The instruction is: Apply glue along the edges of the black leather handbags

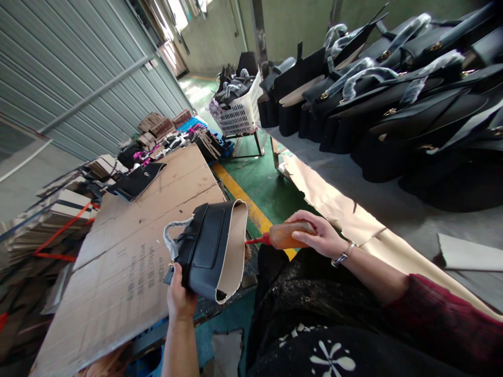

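A black handbag (206,246) lies tipped on its side at the cardboard's edge, its open beige-lined end turned toward me. My left hand (181,296) grips the bag near its handle, thumb on top and the other fingers hidden beneath. The handle (168,238) is wrapped in clear plastic. In my right hand (324,238) is an orange squeeze bottle (288,234) with a red nozzle, held sideways. Its thin tip points at the rim of the bag's open end; whether it touches I cannot tell.
Flat cardboard (157,225) covers the table, with a black bag panel (137,180) at its far end. Many black handbags (377,104) stand on a table to the right. A white basket (238,115) of bags sits beyond. Stacked boards (39,225) line the left.
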`<move>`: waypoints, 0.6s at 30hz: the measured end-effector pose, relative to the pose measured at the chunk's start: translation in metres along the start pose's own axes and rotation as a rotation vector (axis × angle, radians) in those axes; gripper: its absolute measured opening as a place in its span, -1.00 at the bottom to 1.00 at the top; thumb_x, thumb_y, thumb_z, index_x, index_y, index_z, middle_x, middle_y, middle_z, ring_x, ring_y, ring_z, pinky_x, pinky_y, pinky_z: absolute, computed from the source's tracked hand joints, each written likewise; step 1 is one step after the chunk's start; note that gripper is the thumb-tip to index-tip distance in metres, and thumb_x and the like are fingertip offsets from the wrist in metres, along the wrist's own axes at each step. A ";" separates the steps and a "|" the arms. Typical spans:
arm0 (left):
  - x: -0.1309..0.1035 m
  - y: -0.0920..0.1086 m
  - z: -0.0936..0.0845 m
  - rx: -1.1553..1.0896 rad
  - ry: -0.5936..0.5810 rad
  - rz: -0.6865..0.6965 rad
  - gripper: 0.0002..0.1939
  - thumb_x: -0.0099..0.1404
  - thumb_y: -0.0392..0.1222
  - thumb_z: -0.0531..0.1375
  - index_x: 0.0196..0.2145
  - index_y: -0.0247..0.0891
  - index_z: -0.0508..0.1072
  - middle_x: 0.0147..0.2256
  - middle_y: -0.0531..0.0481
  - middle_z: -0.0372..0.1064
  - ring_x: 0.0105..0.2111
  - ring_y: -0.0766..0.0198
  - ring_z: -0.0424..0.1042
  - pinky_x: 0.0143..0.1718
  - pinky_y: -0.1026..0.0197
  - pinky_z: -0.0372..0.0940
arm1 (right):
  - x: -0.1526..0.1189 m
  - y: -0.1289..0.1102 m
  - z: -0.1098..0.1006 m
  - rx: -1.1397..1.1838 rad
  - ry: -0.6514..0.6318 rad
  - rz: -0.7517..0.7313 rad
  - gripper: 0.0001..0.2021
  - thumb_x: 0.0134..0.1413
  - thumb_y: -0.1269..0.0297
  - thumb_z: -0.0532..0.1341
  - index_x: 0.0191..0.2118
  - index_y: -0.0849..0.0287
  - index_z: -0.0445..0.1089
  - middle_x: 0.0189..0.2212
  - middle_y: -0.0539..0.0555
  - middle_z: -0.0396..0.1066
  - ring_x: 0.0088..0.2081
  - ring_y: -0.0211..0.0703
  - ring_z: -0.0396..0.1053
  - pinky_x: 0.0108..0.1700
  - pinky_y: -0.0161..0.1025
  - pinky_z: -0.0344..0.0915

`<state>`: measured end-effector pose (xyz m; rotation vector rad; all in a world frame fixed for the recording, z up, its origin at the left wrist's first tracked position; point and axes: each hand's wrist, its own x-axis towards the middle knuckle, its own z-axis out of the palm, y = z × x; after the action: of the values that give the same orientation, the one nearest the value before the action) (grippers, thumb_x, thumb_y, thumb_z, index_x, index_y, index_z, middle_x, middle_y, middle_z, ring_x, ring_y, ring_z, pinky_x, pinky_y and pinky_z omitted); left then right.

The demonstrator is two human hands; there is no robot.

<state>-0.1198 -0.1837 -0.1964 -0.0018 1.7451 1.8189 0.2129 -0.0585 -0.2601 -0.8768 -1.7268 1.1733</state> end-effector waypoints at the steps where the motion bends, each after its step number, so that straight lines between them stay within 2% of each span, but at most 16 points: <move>1: -0.001 0.000 0.001 0.006 0.001 -0.005 -0.64 0.40 -0.26 0.09 0.12 -0.24 0.43 -0.35 -0.02 0.58 -0.41 0.31 0.55 -0.11 0.24 0.42 | 0.000 0.000 0.001 0.017 0.018 0.007 -0.73 0.12 0.05 0.26 -0.17 0.14 0.41 -0.31 0.08 0.46 -0.31 -0.08 0.43 -0.29 -0.21 0.37; 7: -0.006 0.003 0.003 0.024 -0.005 -0.012 -0.62 0.42 -0.25 0.06 0.14 -0.23 0.41 -0.33 -0.05 0.58 -0.40 0.28 0.56 -0.07 0.19 0.42 | 0.010 0.013 0.009 0.072 0.144 0.082 -0.71 0.09 0.02 0.27 -0.18 0.12 0.39 -0.35 0.06 0.47 -0.33 -0.08 0.43 -0.29 -0.19 0.40; 13: -0.006 0.003 0.004 0.025 -0.022 -0.039 -0.64 0.43 -0.24 0.04 0.10 -0.27 0.46 -0.36 -0.05 0.58 -0.42 0.29 0.55 -0.06 0.19 0.42 | 0.012 0.021 0.013 0.076 0.105 0.097 -0.68 0.07 -0.02 0.27 -0.22 0.12 0.41 -0.35 0.05 0.48 -0.31 -0.06 0.44 -0.27 -0.17 0.41; 18: -0.004 0.002 0.004 0.022 -0.011 -0.031 -0.65 0.42 -0.23 0.05 0.08 -0.27 0.47 -0.31 -0.07 0.58 -0.35 0.27 0.56 -0.03 0.15 0.40 | 0.004 0.020 0.013 0.099 0.088 0.109 -0.67 0.06 -0.02 0.28 -0.21 0.14 0.42 -0.33 0.07 0.48 -0.31 -0.06 0.45 -0.25 -0.18 0.41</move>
<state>-0.1158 -0.1819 -0.1922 -0.0100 1.7477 1.7743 0.2013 -0.0530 -0.2804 -0.9574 -1.5532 1.2618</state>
